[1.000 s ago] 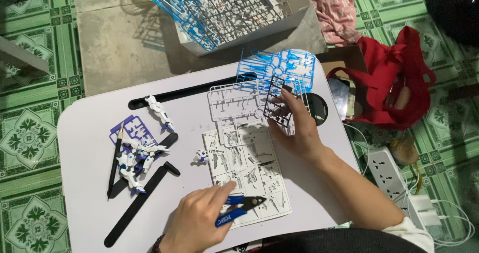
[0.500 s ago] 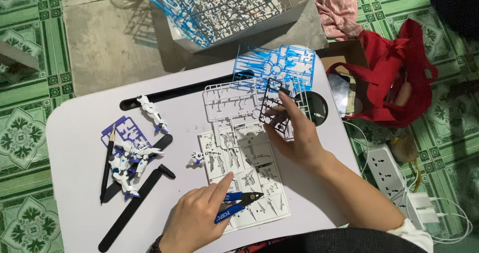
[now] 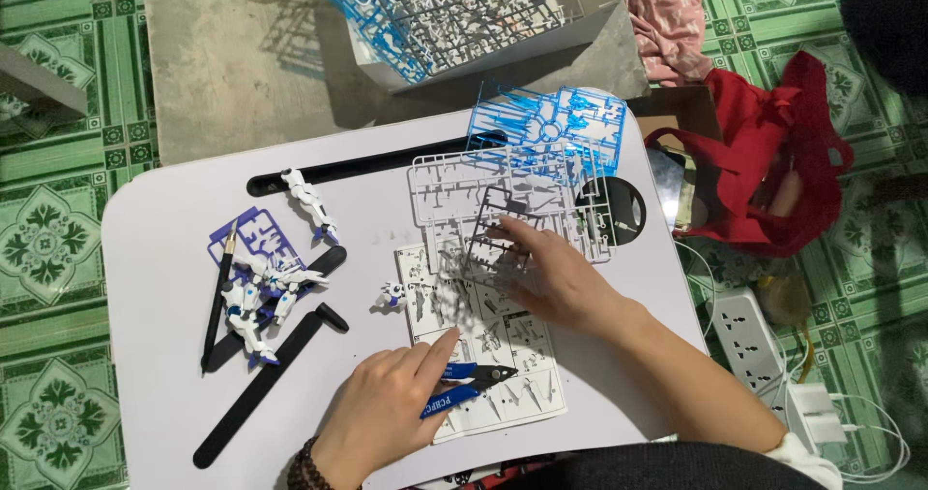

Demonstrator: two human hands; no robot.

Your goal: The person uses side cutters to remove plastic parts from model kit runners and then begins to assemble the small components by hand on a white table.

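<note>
Head view. The left hand (image 3: 382,415) lies palm down on the white table (image 3: 155,287), at the near edge. Its fingers are loosely curled over the blue handles of the nippers (image 3: 469,384), with the index finger stretched along the top; the grip is light, not a tight clench. The nippers rest on the instruction sheet (image 3: 483,355), dark tips pointing right.

The right hand (image 3: 551,277) lies flat and open, fingers spread, pressing on a dark grey sprue (image 3: 488,239). This sprue lies on top of a white sprue (image 3: 454,186), which overlaps the upper edge of the sheet. A clear blue sprue (image 3: 551,128) lies beyond them at the far edge of the table, partly over the white one.

A small white part (image 3: 390,295) sits just left of the sheet. Further left lies a white-and-blue figure (image 3: 256,302), partly assembled, resting on a purple sprue (image 3: 246,239). A separate white limb (image 3: 309,203) lies near the long black slot (image 3: 367,169) in the tabletop. A dark knife (image 3: 218,297) lies beside the figure. Two black bars (image 3: 256,389) lie diagonally at the near left.

Beyond the table, an open box (image 3: 483,16) holds more sprues. To the right, on the green tiled floor (image 3: 58,219), are a red bag (image 3: 773,161) and a white power strip (image 3: 749,331).
</note>
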